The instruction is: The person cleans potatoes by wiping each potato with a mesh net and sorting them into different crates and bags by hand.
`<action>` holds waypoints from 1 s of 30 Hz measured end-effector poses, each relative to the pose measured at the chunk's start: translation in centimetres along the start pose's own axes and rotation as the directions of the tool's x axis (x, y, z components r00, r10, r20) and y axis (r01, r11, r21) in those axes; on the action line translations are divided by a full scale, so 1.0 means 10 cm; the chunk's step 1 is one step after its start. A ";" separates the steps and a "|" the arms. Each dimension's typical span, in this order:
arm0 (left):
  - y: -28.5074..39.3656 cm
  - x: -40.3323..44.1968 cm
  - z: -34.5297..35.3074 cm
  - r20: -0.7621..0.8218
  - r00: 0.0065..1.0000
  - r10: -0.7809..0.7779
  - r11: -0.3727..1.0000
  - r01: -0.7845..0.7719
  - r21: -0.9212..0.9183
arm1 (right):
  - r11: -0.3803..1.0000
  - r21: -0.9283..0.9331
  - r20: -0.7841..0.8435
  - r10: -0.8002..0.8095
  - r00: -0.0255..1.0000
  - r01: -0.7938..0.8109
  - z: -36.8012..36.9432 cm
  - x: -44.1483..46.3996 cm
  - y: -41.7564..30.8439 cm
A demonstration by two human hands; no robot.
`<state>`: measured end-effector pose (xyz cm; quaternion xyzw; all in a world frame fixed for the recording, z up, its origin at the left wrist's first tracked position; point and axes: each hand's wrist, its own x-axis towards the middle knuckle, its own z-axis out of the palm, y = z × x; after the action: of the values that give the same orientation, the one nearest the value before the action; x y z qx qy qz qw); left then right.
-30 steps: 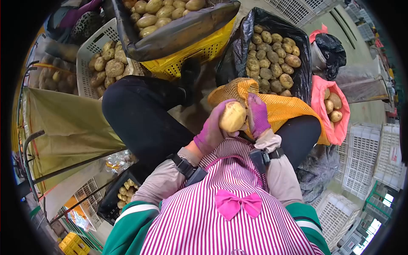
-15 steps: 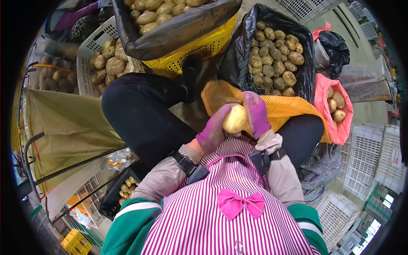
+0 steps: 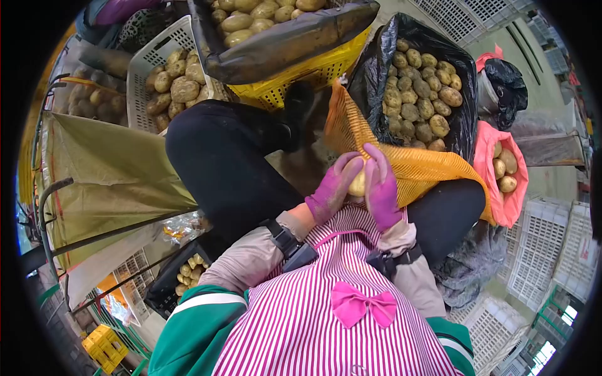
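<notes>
Left hand (image 3: 334, 190), purple-gloved: curled round one side of a pale potato (image 3: 357, 185), closed on it. Right hand (image 3: 382, 191), gloved too: fingers straighter, half open along the opposite side; cannot tell how firm a hold. Potato between both palms, above the lap, largely hidden by them. Just beyond, an orange mesh net (image 3: 433, 161), draped over the right thigh (image 3: 448, 210). Farther out, loose potatoes (image 3: 426, 108) in a black plastic liner (image 3: 469, 125); others in a pink bag (image 3: 509, 210). Handling, by judgement: light enough for one palm, stiff, perhaps slick if damp, easily scuffed. Best held round the widest part, thumb opposite fingers. As for the net: limp, likely to snag; better gripped by a gathered fold.
</notes>
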<state>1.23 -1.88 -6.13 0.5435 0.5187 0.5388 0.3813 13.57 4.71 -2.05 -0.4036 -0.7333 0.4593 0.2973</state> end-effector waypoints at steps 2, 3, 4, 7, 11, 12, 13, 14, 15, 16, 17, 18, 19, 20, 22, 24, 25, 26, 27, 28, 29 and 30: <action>0.16 -0.02 -0.01 0.135 0.933 -0.333 0.878 0.359 -0.315 | 0.952 0.255 0.013 0.170 0.985 -0.168 -0.01 0.04 0.23; 0.18 -0.01 -0.01 0.162 0.917 -0.364 0.843 0.399 -0.361 | 0.952 0.262 0.005 0.162 0.987 -0.158 -0.07 0.09 0.32; 0.19 0.00 -0.01 0.189 0.899 -0.395 0.803 0.438 -0.405 | 0.876 0.390 0.057 0.283 0.957 -0.283 -0.15 0.13 0.37; 0.31 0.04 -0.02 0.401 0.773 -0.492 0.245 0.565 -0.788 | 0.913 0.339 -0.004 0.244 0.970 -0.228 -0.21 0.20 0.29; 0.66 -0.02 -0.14 0.163 0.757 -0.633 0.283 0.423 -0.861 | 0.816 0.500 -0.007 0.339 0.941 -0.290 -0.10 0.16 0.25; 0.67 -0.08 -0.18 0.180 0.745 -0.643 0.219 0.403 -0.888 | 0.859 0.414 0.049 0.309 0.950 -0.301 -0.08 0.14 0.19; 0.69 -0.16 -0.20 0.197 0.731 -0.653 0.153 0.382 -0.911 | 0.895 0.325 0.108 0.285 0.952 -0.305 -0.06 0.11 0.15; 0.75 -0.22 -0.19 0.193 0.734 -0.651 0.157 0.379 -0.912 | 0.897 0.325 0.109 0.280 0.954 -0.301 0.00 0.07 0.18; 0.83 -0.28 -0.19 0.190 0.724 -0.664 0.187 0.406 -0.894 | 0.840 0.452 0.201 0.230 0.952 -0.298 0.07 0.04 0.25; 0.92 -0.32 -0.20 0.185 0.714 -0.675 0.219 0.434 -0.874 | 0.807 0.515 0.239 0.190 0.952 -0.290 0.07 0.03 0.22; 0.98 -0.35 -0.21 0.309 0.701 -0.643 0.067 0.453 -0.889 | 0.767 0.573 0.276 0.150 0.949 -0.288 0.07 0.02 0.19; 1.02 -0.41 -0.22 0.273 0.699 -0.661 0.140 0.472 -0.870 | 0.804 0.533 0.326 0.092 0.941 -0.264 0.00 0.01 0.04; 1.05 -0.45 -0.21 0.239 0.696 -0.677 0.208 0.493 -0.845 | 0.838 0.492 0.375 0.042 0.926 -0.237 -0.05 -0.01 -0.04; 1.08 -0.46 -0.18 0.189 0.655 -0.732 0.143 0.418 -0.897 | 0.797 0.533 0.413 0.047 0.909 -0.283 0.00 -0.02 0.00; 1.09 -0.55 -0.13 -0.005 0.714 -0.700 0.360 0.346 -0.867 | 0.889 0.437 0.331 -0.018 0.943 -0.136 0.10 -0.04 -0.05; 1.09 -0.60 -0.17 -0.132 0.806 -0.577 0.590 0.300 -0.750 | 0.937 0.347 0.242 -0.142 0.960 0.051 0.16 -0.02 -0.13; 1.09 -0.62 -0.23 -0.111 0.812 -0.572 0.568 0.295 -0.768 | 0.947 0.313 0.201 -0.142 0.969 0.073 0.15 -0.07 -0.24; 1.10 -0.65 -0.31 -0.090 0.817 -0.569 0.546 0.293 -0.785 | 0.955 0.281 0.161 -0.141 0.977 0.092 0.14 -0.11 -0.32; 1.11 -0.66 -0.37 -0.069 0.825 -0.561 0.525 0.290 -0.800 | 0.952 0.285 0.150 -0.156 0.976 0.108 0.11 -0.11 -0.34; 1.09 -0.65 -0.41 -0.048 0.833 -0.552 0.505 0.288 -0.814 | 0.951 0.250 0.121 -0.214 0.969 0.179 0.06 -0.10 -0.34; 1.06 -0.65 -0.39 -0.049 0.840 -0.541 0.516 0.285 -0.808 | 0.946 0.213 0.095 -0.269 0.958 0.244 -0.01 -0.11 -0.34; 0.97 -0.64 -0.35 -0.359 0.926 -0.115 0.983 0.055 -0.176 | 0.951 0.175 0.166 -0.282 0.945 0.254 -0.11 -0.10 -0.34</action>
<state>0.06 -10.27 2.57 0.3772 0.5582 0.6542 0.3436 13.91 3.49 1.42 -0.2306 -0.7694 0.5051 0.3159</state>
